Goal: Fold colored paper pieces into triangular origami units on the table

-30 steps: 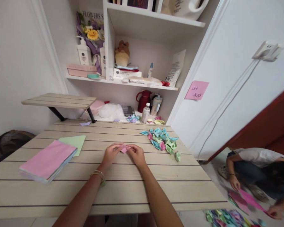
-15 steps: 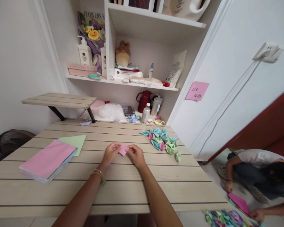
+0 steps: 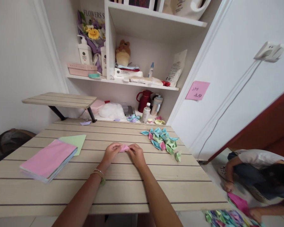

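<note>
Between my two hands, low over the middle of the table, is a small piece of folded pink paper (image 3: 124, 148). My left hand (image 3: 112, 152) pinches its left end, and my right hand (image 3: 136, 154) pinches the right end. Both hands are closed on it, and the fingertips partly cover its ends. To the right lies a cluster of folded paper boats (image 3: 164, 138) in blue, green and pink. A stack of coloured paper (image 3: 49, 159), pink on top, rests at the left, with a green sheet (image 3: 78, 142) sticking out beneath it.
A small wooden riser (image 3: 59, 99) stands at the back left. Behind the table, shelves hold a clear bottle (image 3: 145, 113) and a red jug (image 3: 144, 100). On the floor at right, a person (image 3: 257, 176) crouches with pink paper beside a heap of folded pieces (image 3: 227, 218).
The pink paper went from a wider diamond shape to a flatter, narrower one between my fingers. My hands stayed in place. The crouching person's hands and pink paper shifted slightly.
</note>
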Available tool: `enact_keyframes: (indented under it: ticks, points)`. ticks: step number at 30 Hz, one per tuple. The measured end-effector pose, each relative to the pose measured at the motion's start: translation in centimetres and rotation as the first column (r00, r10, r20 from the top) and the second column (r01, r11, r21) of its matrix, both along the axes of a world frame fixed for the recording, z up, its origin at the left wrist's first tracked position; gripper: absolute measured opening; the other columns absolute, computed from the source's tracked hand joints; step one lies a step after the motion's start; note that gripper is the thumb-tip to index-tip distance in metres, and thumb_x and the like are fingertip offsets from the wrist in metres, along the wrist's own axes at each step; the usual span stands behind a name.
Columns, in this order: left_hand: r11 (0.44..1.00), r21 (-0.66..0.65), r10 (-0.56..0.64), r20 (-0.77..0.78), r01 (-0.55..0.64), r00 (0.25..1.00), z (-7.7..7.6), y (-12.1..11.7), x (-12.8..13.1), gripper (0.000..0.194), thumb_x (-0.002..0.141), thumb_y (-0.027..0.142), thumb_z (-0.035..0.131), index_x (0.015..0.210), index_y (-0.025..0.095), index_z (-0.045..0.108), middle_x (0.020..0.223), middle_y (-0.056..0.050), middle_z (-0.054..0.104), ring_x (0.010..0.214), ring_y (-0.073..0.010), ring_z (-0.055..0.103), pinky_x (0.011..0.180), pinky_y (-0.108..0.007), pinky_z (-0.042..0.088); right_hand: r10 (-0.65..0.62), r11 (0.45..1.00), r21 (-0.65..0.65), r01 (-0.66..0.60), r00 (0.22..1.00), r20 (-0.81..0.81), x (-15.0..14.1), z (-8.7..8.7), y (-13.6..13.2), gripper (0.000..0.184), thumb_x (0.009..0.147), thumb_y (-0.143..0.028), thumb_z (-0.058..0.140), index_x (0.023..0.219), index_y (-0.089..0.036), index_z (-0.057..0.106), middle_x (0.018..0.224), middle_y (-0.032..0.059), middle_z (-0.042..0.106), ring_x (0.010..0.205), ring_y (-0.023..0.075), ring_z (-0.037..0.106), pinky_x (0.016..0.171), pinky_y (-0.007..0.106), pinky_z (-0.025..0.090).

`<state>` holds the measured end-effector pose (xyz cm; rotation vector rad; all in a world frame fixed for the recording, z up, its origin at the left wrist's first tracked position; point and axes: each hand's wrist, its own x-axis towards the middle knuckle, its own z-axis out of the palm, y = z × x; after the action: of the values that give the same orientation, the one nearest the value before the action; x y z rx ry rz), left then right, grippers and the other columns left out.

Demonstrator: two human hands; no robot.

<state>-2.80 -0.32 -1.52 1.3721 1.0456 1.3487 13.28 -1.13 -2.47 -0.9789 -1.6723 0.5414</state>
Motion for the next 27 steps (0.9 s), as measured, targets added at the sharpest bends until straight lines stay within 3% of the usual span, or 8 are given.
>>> enact_keyframes:
  ticks: [5, 10, 13, 16, 23, 27]
  points:
    - [0.997, 0.008, -0.082, -0.008, 0.082, 0.997, 0.0, -0.2, 0.2, 0.027, 0.056, 0.027, 0.073, 0.077, 0.013, 0.065, 0.082, -0.008, 0.069, 0.077, -0.0197, 0.064, 0.074, -0.032, 0.050, -0.028, 0.998, -0.067, 0.021, 0.994, -0.107, 0.3, 0.2, 0.1, 0.028, 0.078, -0.028, 0.055, 0.104, -0.022, 0.060, 0.082, 0.0042, 0.066, 0.073, 0.0165, 0.060, 0.070, 0.030, 0.049]
    - [0.995, 0.066, -0.066, -0.128, 0.074, 0.990, -0.5, 0.3, 0.0, 0.019, 0.065, 0.033, 0.067, 0.072, 0.015, 0.065, 0.071, -0.005, 0.068, 0.069, -0.0170, 0.063, 0.067, -0.029, 0.050, -0.060, 0.998, -0.030, 0.059, 0.998, -0.036, 0.7, 0.7, 0.0, 0.013, 0.076, -0.029, 0.057, 0.080, -0.021, 0.066, 0.078, 0.0053, 0.065, 0.073, 0.0172, 0.059, 0.067, 0.029, 0.049]
    - [0.999, 0.041, -0.029, -0.107, 0.034, 0.994, -0.6, 0.4, 0.0, 0.021, 0.068, 0.035, 0.064, 0.076, 0.015, 0.063, 0.068, -0.004, 0.067, 0.060, -0.0143, 0.061, 0.058, -0.025, 0.050, -0.068, 0.997, -0.021, 0.068, 0.997, -0.026, 0.5, 0.8, -0.2, 0.013, 0.076, -0.029, 0.056, 0.076, -0.019, 0.065, 0.075, 0.0052, 0.065, 0.069, 0.0164, 0.059, 0.064, 0.028, 0.049]
    - [0.998, -0.019, -0.067, -0.050, 0.067, 0.996, -0.7, 0.5, 0.1, 0.025, 0.070, 0.037, 0.061, 0.080, 0.014, 0.062, 0.072, -0.007, 0.068, 0.057, -0.0141, 0.061, 0.055, -0.025, 0.051, -0.033, 0.998, -0.048, 0.029, 0.997, -0.066, 0.1, 0.7, -0.4, 0.012, 0.075, -0.028, 0.056, 0.077, -0.019, 0.064, 0.073, 0.0047, 0.066, 0.066, 0.0158, 0.060, 0.062, 0.027, 0.050]
    - [0.995, -0.044, -0.090, 0.046, 0.093, 0.995, -1.0, 0.7, 0.2, 0.035, 0.069, 0.038, 0.063, 0.092, 0.013, 0.062, 0.085, -0.009, 0.069, 0.078, -0.0196, 0.065, 0.074, -0.035, 0.053, 0.037, 0.995, -0.084, -0.051, 0.986, -0.162, -0.2, 0.5, -0.5, 0.012, 0.070, -0.024, 0.058, 0.078, -0.018, 0.065, 0.080, 0.0049, 0.068, 0.073, 0.0176, 0.064, 0.069, 0.031, 0.053]
    - [0.996, -0.013, -0.090, 0.039, 0.090, 0.995, -0.9, 0.5, 0.2, 0.036, 0.068, 0.037, 0.063, 0.095, 0.013, 0.063, 0.088, -0.009, 0.069, 0.081, -0.0215, 0.065, 0.076, -0.036, 0.052, 0.084, 0.982, -0.148, -0.116, 0.974, -0.208, -0.3, 0.3, -0.3, 0.026, 0.063, -0.029, 0.068, 0.086, -0.018, 0.066, 0.085, 0.0063, 0.069, 0.074, 0.0194, 0.065, 0.072, 0.033, 0.054]
